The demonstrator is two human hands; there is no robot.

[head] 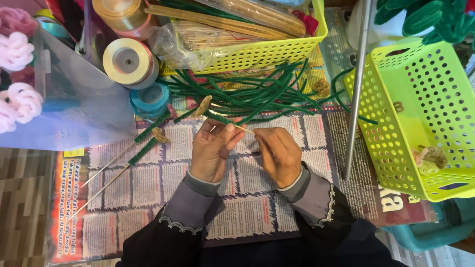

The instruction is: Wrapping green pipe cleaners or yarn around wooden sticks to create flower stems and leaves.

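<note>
Both hands are seen from the head camera over a newspaper sheet (148, 183): the left hand (212, 148) is pinched shut on a thin wooden skewer (243, 129) partly wrapped in green pipe cleaner (217, 117), and the right hand (279, 153) is curled closed on the bare end, which is hidden inside the fist. Behind them a pile of green pipe cleaners (257, 94) is spread before a yellow basket (267, 54), while two finished stems (128, 153) are laid to the left, their tips hard to make out.
</note>
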